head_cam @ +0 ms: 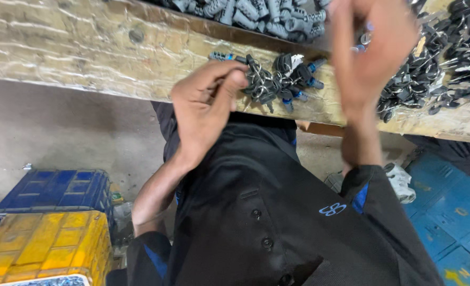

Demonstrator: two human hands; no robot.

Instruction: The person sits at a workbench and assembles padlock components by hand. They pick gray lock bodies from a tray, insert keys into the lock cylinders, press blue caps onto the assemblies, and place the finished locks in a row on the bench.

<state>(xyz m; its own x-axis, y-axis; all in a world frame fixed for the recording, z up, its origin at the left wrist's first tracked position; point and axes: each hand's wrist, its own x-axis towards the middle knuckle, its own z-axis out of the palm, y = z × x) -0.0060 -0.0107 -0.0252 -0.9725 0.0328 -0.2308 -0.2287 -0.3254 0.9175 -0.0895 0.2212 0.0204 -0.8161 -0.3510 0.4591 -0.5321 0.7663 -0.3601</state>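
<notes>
My left hand (pixel 206 106) rests at the front edge of the worn wooden bench (pixel 87 47), fingers curled around a small dark part with metal wire, touching a bunch of black and blue-tipped clips on wire rings (pixel 280 79). My right hand (pixel 370 50) is raised above the bench, blurred, fingers bent near a small metal ring; whether it holds anything is unclear. Between my arms hangs my black shirt.
A large heap of black clips and metal rings (pixel 436 63) covers the bench's right side. Grey ribbed parts (pixel 261 13) lie at the back. A blue crate (pixel 55 190) and a yellow crate (pixel 44 246) stand on the floor at left; blue boxes (pixel 452 212) at right.
</notes>
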